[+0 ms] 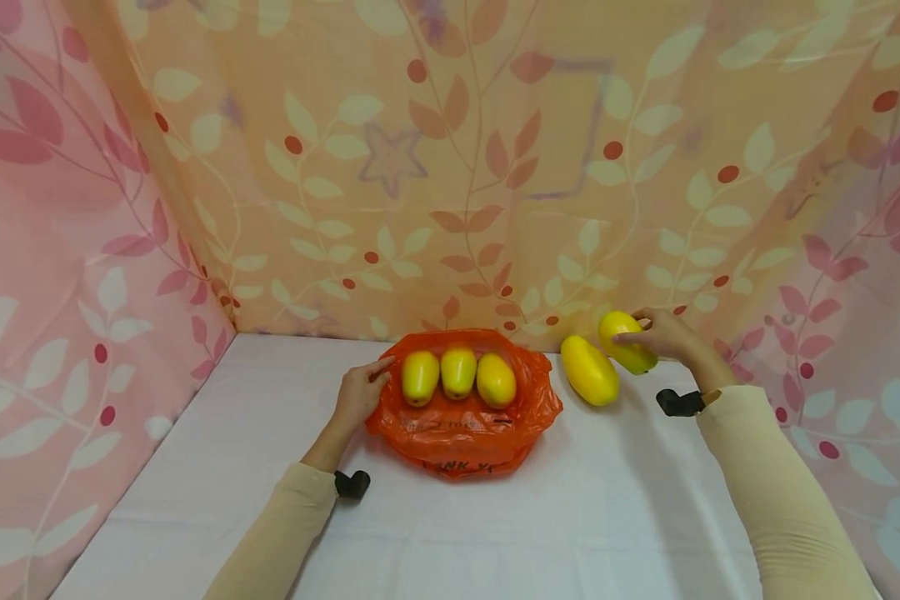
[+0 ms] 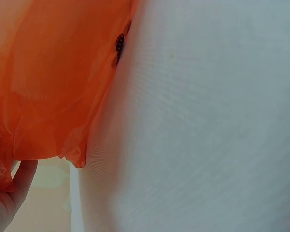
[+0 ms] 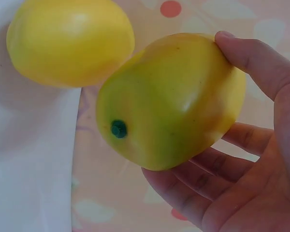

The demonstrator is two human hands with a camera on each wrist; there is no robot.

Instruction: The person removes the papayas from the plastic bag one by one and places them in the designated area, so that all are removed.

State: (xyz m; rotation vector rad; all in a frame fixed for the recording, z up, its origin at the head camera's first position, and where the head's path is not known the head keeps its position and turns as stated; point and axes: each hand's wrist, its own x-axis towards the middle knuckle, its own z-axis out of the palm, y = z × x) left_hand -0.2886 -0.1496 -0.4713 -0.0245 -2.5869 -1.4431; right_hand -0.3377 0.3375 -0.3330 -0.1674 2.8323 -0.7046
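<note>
My right hand (image 1: pixel 667 337) holds a yellow-green mango (image 1: pixel 628 354) at the table's back right. In the right wrist view, the thumb lies on one side of this mango (image 3: pixel 169 101), fingers beneath, its dark green stem facing the camera. Another yellow mango (image 1: pixel 589 372) lies on the table just left of it. An orange-red plastic bag (image 1: pixel 457 446) with black lettering lies spread at the middle, with three mangoes (image 1: pixel 458 372) in a row at its mouth. At the bag's left edge, my left hand (image 1: pixel 360 393) pinches the thin plastic; the bag partly hides its fingers in the left wrist view.
A white cloth covers the table (image 1: pixel 217 467). Floral curtains (image 1: pixel 450 167) hang behind it and along both sides, the back one close behind the bag and mangoes. A black wrist mount (image 1: pixel 678 403) sits at the right cuff, another (image 1: pixel 352 485) at the left.
</note>
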